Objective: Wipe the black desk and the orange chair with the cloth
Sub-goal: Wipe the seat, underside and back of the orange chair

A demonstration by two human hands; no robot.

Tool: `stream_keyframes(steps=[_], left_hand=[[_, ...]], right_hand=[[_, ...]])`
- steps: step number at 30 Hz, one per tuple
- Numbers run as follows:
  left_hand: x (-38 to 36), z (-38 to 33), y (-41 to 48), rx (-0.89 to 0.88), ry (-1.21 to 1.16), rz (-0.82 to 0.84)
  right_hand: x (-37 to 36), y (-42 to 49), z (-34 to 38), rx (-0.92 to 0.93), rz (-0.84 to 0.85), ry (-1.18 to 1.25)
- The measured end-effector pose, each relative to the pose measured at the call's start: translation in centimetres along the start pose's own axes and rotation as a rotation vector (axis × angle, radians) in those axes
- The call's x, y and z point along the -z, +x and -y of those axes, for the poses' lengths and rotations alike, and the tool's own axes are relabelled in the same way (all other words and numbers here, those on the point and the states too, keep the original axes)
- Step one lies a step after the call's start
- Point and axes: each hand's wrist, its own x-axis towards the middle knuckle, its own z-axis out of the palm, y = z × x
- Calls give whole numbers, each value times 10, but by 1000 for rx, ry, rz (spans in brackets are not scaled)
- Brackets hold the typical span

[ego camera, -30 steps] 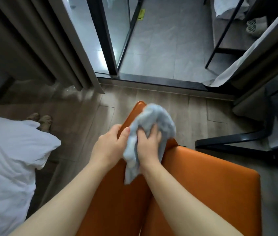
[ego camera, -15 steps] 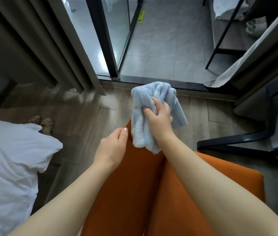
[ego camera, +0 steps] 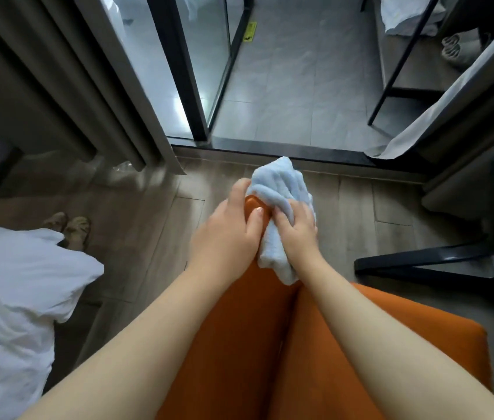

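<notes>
The orange chair (ego camera: 239,344) fills the lower middle of the head view, its backrest top pointing away from me. A light blue cloth (ego camera: 279,189) is bunched over that top edge. My right hand (ego camera: 297,231) grips the cloth and holds it against the right side of the backrest. My left hand (ego camera: 227,234) grips the left side of the backrest top, thumb on the orange surface beside the cloth. The black desk's frame (ego camera: 421,262) shows at the right edge; its top is out of view.
White bedding (ego camera: 12,298) lies at the left, with a pair of slippers (ego camera: 70,224) on the wooden floor beside it. Grey curtains (ego camera: 58,86) hang at the upper left. A black-framed glass door (ego camera: 191,71) opens onto a tiled floor ahead.
My right hand lifted the cloth above the backrest, then brought it back down onto the top edge. My left hand slid up and now grips the backrest top next to the cloth.
</notes>
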Motion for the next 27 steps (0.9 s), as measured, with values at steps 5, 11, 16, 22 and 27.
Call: stream_keyframes(steps=[5,11,16,22,27], left_hand=[[-24,-7,7,-36,534,-115],[-27,-8,9,-23,635,-102],[-26,-3,6,-78,693,-145],[-26,-1,1,-197,826,-153],[-26,-5,8,-377,959,-146]], right_hand=[[14,19,-47,-466,12,-61],[2,2,2,36,-49,202],[0,10,-54,-158,-147,33],[9,13,-52,-47,-133,-79],[-12,-10,-49,105,-221,-19]])
